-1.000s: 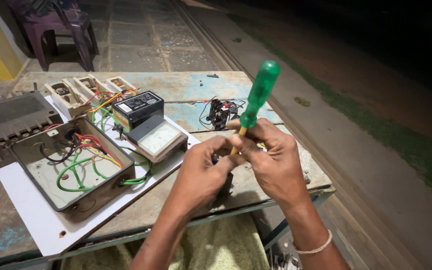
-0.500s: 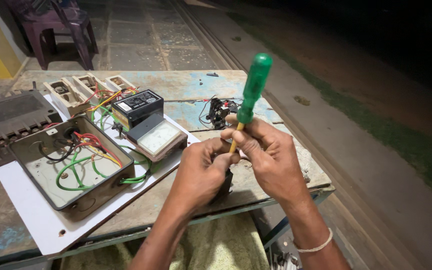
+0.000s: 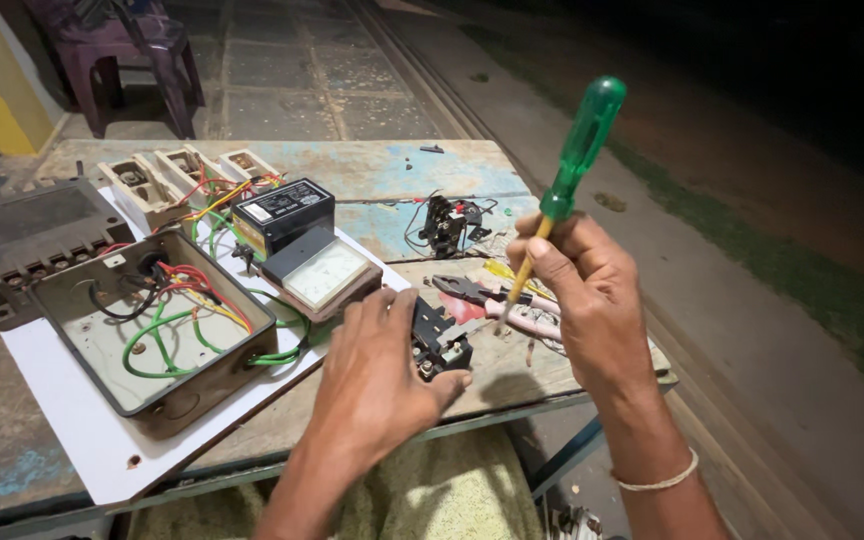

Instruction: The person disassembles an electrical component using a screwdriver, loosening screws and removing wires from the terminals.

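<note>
From the head camera, I see my left hand (image 3: 377,385) pressing down on a small black part (image 3: 439,340) that sits on the table (image 3: 372,175) near its front edge. The left grip is closed on that part and holds it flat against the table. My right hand (image 3: 592,300) has its grip tight around the thin shaft of a green screwdriver (image 3: 570,170). The green handle sticks up high and tilts to the right. I cannot see the tip well, but it points down just beside the black part.

I think the work is about in the middle. The metal box (image 3: 152,335) on the left is open, with green, red and black wires (image 3: 182,315) loose inside. The meter (image 3: 324,275) and the black box (image 3: 282,212) lie out on the white sheet (image 3: 72,430), not put in. Pliers (image 3: 497,300) with pink handles rest between my hands. Another black part (image 3: 444,222) lies farther back, well apart. So fitting things into the box looks not yet done.
</note>
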